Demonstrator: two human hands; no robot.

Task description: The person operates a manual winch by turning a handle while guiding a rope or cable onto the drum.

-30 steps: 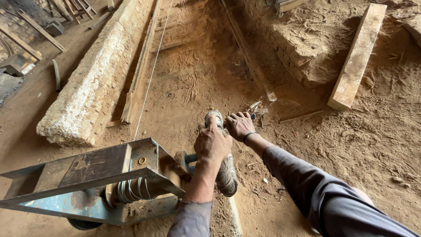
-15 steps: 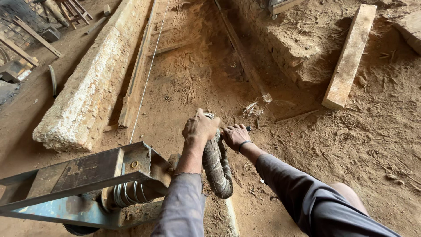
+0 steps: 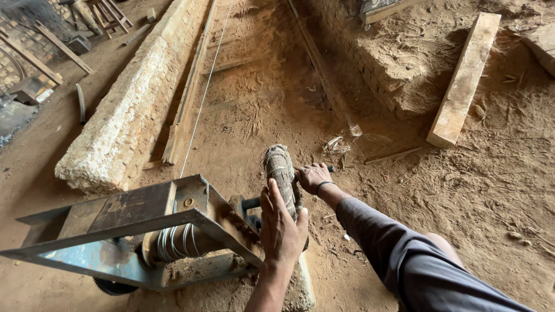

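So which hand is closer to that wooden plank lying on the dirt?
Right. The right hand grips the handle beside the wrapped wheel, on the wooden plank's side. The left hand rests on the wheel's other side, farther off.

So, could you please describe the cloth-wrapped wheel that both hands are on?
The wrapped wheel stands on edge, its rim bound in dusty, frayed grey-brown rag or cord. It sits on a dark axle at the end of a grey metal frame with a cable-wound drum. The left hand lies flat against its near rim; the right hand grips a handle beside it.
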